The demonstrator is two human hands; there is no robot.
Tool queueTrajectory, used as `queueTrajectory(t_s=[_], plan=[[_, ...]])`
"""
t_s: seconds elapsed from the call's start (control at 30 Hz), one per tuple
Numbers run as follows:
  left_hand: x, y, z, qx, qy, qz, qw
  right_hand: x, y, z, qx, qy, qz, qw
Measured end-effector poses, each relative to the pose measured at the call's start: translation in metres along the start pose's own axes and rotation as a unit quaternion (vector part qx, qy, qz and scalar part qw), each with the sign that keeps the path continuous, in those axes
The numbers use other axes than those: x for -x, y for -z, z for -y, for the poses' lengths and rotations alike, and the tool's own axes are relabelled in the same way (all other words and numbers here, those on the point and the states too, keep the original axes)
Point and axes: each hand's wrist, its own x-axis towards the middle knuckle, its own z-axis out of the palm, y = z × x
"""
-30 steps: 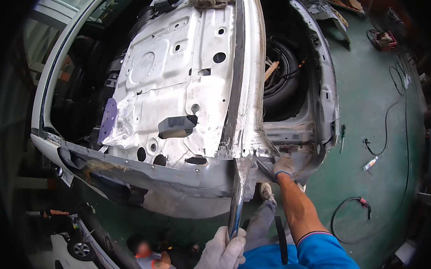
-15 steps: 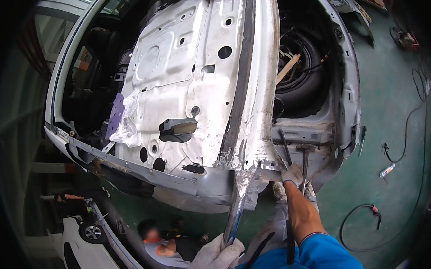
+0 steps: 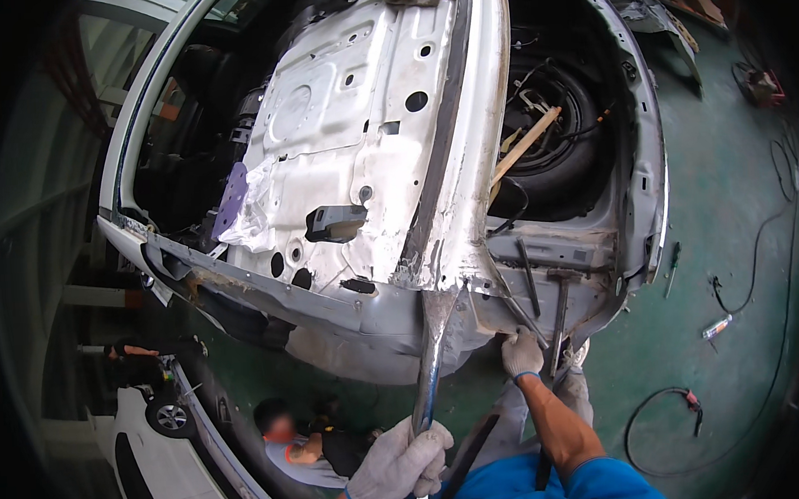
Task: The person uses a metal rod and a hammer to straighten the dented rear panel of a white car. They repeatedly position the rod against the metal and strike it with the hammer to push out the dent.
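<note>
My left hand, in a pale work glove, is wrapped around a shiny metal tube. The tube's flattened upper end meets the corner of a stripped white car body panel. My right hand, gloved too, is closed at the near edge of the car body, right of the tube. What its fingers hold, if anything, is hidden. Just beyond it a hammer leans in the open rear compartment, its head against the sheet metal. A dark metal rod lies to its left.
The rear well holds a spare wheel with a wooden stick across it. Cables and a hose lie on the green floor at right. At lower left are a seated person and a white car.
My right hand has moved left and back toward me, away from the hammer's handle. The left hand keeps its hold on the tube. The view has shifted slightly.
</note>
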Motion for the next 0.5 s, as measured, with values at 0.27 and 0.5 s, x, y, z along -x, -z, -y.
queueTrajectory(t_s=[0.27, 0.5], plan=[[0.013, 0.003, 0.028, -0.088, 0.036, -0.074, 0.993, 0.048, 0.019, -0.035, 0.067, 0.116, 0.217, 0.967], [-0.103, -0.011, 0.152, -0.257, 0.087, -0.055, 0.961, 0.071, 0.049, -0.083, 0.085, 0.058, 0.251, 0.962]])
